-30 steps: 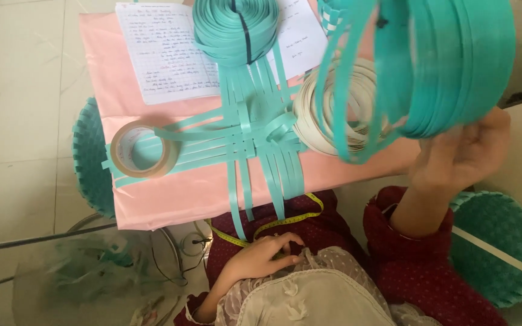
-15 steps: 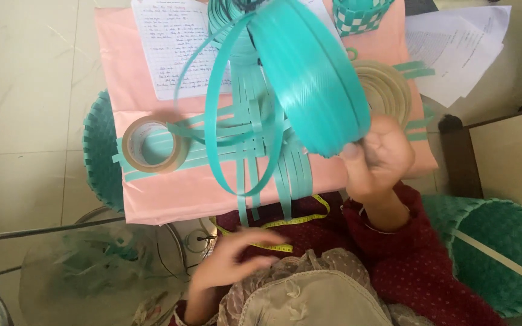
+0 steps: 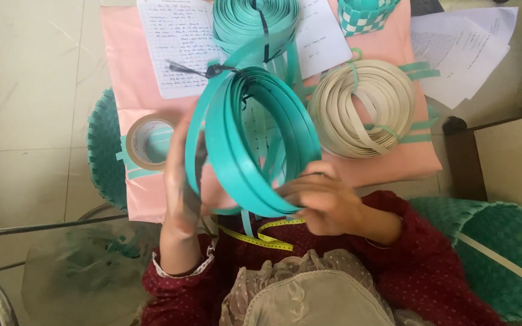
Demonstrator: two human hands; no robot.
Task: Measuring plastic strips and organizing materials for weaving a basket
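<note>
A coil of teal plastic strap stands upright over the pink table, close to my body. My left hand grips its left side. My right hand holds its lower right rim. Flat teal strips laid crosswise lie under the coil, mostly hidden by it. A yellow measuring tape lies in my lap below the coil.
A second teal strap coil and a cream strap coil lie on the table, with a brown tape roll, handwritten sheets and a woven checked basket. Teal woven baskets stand on the floor at both sides.
The teal coil has come down from high at the right to the middle. My left hand has risen from my lap and taken hold of it.
</note>
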